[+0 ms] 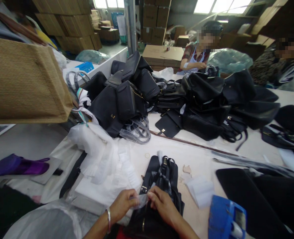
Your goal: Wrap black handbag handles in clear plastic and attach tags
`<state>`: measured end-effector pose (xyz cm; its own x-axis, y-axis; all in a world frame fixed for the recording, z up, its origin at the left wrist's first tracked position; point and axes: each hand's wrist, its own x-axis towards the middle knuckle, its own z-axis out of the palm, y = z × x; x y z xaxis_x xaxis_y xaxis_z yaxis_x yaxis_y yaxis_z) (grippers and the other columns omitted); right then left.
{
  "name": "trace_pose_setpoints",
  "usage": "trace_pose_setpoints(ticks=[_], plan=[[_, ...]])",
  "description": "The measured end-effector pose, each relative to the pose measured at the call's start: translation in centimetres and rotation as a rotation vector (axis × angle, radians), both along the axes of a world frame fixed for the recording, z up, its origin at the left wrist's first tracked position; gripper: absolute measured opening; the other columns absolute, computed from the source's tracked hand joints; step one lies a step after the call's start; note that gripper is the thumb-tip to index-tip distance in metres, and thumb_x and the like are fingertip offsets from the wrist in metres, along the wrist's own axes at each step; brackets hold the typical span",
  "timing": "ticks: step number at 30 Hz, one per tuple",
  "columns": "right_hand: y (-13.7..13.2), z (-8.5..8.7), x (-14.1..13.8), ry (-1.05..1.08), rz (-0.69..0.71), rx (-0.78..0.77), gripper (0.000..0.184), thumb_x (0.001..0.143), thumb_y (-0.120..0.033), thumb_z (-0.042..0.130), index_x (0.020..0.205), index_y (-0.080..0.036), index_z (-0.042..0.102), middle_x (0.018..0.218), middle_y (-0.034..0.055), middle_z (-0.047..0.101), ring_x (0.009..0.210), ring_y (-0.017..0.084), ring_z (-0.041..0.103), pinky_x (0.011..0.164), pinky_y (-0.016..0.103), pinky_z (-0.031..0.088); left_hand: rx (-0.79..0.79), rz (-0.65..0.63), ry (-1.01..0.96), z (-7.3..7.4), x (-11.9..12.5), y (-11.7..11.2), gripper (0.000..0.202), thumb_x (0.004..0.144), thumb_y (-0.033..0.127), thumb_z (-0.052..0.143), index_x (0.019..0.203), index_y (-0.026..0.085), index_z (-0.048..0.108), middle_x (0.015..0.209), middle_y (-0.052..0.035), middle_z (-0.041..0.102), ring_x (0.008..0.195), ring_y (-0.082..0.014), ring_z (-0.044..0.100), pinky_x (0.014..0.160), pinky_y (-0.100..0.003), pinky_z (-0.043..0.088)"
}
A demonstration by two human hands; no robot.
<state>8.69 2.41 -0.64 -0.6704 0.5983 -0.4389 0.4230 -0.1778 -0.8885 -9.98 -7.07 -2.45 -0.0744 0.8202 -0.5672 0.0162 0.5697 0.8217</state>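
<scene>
A black handbag (161, 179) lies on the table in front of me, its straps and a gold buckle facing up. My left hand (122, 205), with a bangle on the wrist, and my right hand (161, 204) both pinch a small piece of clear plastic film (142, 200) stretched between them, just above the bag's strap. The fingers of both hands are closed on the film.
A heap of black handbags (191, 99) covers the far table. White wrapping sheets (104, 159) lie left, a blue tape dispenser (226, 219) at the lower right, a woven bag (24, 79) at the upper left. Two other people sit at the far right, with cardboard boxes (69, 23) behind.
</scene>
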Motion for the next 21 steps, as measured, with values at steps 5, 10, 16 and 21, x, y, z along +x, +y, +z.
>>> trace_pose_setpoints(ticks=[5,10,16,21], plan=[[-1.1,1.7,0.8,-0.016,0.004,0.237,0.011,0.087,-0.032,0.056,0.094,-0.024,0.056,0.078,-0.0033,0.056,0.067,0.014,0.054,0.063,0.024,0.040,0.023,0.061,0.049,0.2,0.3,0.4,0.025,0.068,0.037,0.065,0.061,0.017,0.053,0.057,0.0053,0.045,0.063,-0.0130,0.040,0.060,-0.025,0.029],[-2.2,1.0,0.6,-0.044,0.032,0.319,0.013,0.085,-0.023,0.058,0.097,-0.025,0.054,0.082,-0.0030,0.053,0.070,0.014,0.055,0.066,0.024,0.040,0.040,0.129,-0.020,-0.2,1.0,0.6,0.026,0.067,0.037,0.069,0.062,0.016,0.054,0.058,0.0052,0.049,0.061,-0.0124,0.042,0.060,-0.025,0.031],[-2.6,-0.3,0.7,-0.060,-0.002,0.405,0.003,0.088,-0.021,0.050,0.087,-0.023,0.053,0.082,-0.0012,0.056,0.072,0.015,0.055,0.070,0.024,0.041,0.050,0.179,-0.084,-1.1,0.8,0.3,0.031,0.067,0.041,0.072,0.061,0.016,0.054,0.056,0.0052,0.051,0.058,-0.0113,0.043,0.059,-0.025,0.034],[-2.7,-0.1,0.4,-0.047,-0.067,0.334,0.006,0.084,-0.024,0.056,0.090,-0.022,0.056,0.080,-0.0011,0.057,0.070,0.015,0.055,0.069,0.026,0.042,0.069,0.206,-0.082,-1.2,1.0,0.2,0.030,0.069,0.040,0.070,0.063,0.017,0.054,0.058,0.0042,0.052,0.061,-0.0124,0.046,0.061,-0.024,0.036]])
